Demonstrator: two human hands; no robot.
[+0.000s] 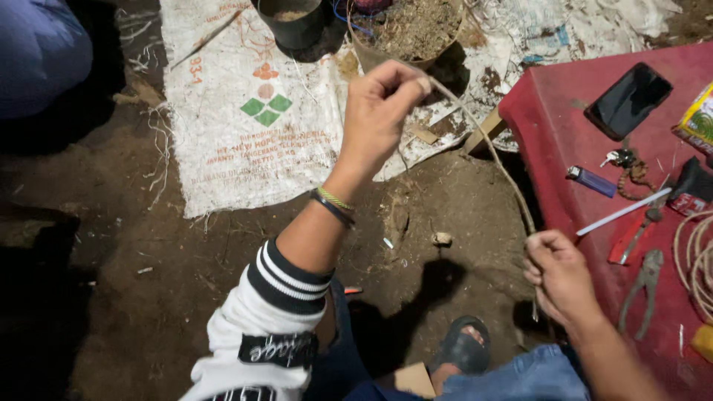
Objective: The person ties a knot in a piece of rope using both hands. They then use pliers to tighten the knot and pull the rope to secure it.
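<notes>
Sandal (pixel 462 347) and denim knee sit nearest, on packed dirt. Just above them the right hand (pixel 558 273) is closed in a fist round the lower end of a thin tan strand (pixel 492 152), a short tail poking out beneath it. The strand rises in a shallow curve to the left hand (pixel 377 111), held up and away, fingers pinched shut on its upper end. By the look of it the strand is being drawn straight between both hands; keeping it taut would need both grips firm. Beside the right hand, a red table (pixel 553 111) carries pliers (pixel 643 286), a lighter (pixel 592 180), keys, a phone (pixel 628 99). Farther off lie a printed sack (pixel 245 111) and a pot of soil (pixel 416 30).
</notes>
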